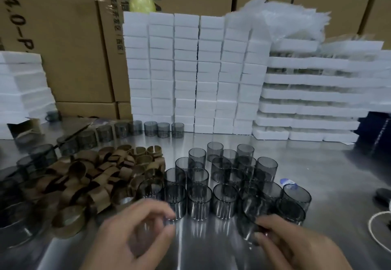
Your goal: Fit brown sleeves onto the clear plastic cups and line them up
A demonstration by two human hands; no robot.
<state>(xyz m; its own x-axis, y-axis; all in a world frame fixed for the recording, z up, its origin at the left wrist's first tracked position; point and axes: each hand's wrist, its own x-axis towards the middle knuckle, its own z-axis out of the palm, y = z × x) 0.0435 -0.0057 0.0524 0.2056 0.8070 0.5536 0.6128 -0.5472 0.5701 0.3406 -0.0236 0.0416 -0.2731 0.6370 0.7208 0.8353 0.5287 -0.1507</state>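
Quick look at the sleeving job. The right hand (pixel 296 246) has its fingers (pixel 275 224) wrapped round one smoky clear cup (pixel 249 221), tipped over and lifted off the front edge of the bunch, I'd guess so the open side is free for a sleeve to slide on. The left hand (pixel 135 236) is curled into a loose ring just in front of the nearest standing cups. It's too blurry to say whether those fingers are pinching something clear or nothing at all, so I can't tell.

The layout makes sense to me. The bare cups (pixel 222 174) stand upright in a tight cluster mid tabletop (pixel 317 159), within easy reach of either hand. The brown sleeves (pixel 95 176) are heaped right beside them on the left, touching the cluster's edge, so it's grab a sleeve with one hand and a cup with the other. The finished row (pixel 127 130) curves along the back left, out of the way. Some of those look brownish, probably sleeved, but the far ones are hard to judge.

Behind sit white foam trays (pixel 186 68) stacked high. For writing, the cardboard boxes (pixel 69 47) show "H4.0-P" on the left one and a partial "AH" higher up. There are Chinese characters down one edge too, too soft to read
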